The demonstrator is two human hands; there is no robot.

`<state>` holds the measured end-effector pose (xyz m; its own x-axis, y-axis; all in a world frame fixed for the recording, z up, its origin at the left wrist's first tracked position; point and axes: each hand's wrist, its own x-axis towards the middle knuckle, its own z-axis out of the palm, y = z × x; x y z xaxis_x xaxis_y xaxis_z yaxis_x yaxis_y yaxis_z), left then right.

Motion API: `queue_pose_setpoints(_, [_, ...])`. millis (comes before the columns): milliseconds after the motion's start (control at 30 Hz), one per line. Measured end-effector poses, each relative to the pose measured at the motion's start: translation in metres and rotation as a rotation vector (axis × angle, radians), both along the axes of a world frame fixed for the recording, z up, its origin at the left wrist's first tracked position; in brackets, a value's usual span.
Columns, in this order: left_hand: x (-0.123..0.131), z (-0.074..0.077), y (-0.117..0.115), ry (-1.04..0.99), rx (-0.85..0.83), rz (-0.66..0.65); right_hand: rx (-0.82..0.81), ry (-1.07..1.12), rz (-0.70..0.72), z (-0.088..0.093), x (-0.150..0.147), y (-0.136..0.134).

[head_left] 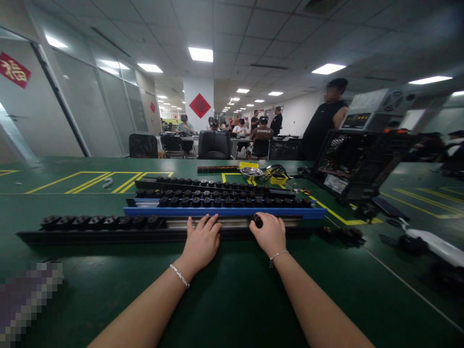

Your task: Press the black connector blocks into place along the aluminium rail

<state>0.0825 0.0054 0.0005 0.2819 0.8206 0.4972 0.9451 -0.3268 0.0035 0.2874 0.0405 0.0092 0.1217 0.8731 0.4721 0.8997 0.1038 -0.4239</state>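
A long black track [108, 237] lies across the green table in front of me, with a row of black socket modules [96, 222] seated along its left part. My left hand [201, 244] rests with fingers stretched out on the track's bare metallic middle, just right of that row. Farther right, my right hand [270, 234] is closed around a single black socket module [257, 221], held at the track's open channel. My fingers cover part of it, so I cannot tell whether it sits in the channel. Several loose black modules [342, 235] lie beyond the track's right end.
Behind the track lie a blue track [224, 211] and another black track [163, 185], both with modules. A metal bowl [252, 171], cables, and an opened computer case [357, 164] stand farther back. A white device [435, 244] lies right. People are in the background.
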Motion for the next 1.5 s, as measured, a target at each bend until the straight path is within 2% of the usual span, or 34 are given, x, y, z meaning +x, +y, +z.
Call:
queue_pose_setpoints(333, [0.001,-0.001,0.001,-0.004,0.015,-0.010,0.014,-0.020,-0.030,0.000,0.016,0.002])
queue_pose_setpoints(867, [-0.001,-0.006,0.005,-0.007,0.036,-0.001,0.084,-0.013,0.076,-0.008,0.030,0.010])
queue_pose_setpoints(1233, [-0.002,-0.006,0.004,-0.021,0.041,-0.014,0.086,-0.088,-0.073,-0.007,0.039,0.006])
queue_pose_setpoints(1500, [-0.002,-0.006,0.004,-0.007,0.034,-0.006,0.067,-0.071,-0.062,-0.006,0.041,0.006])
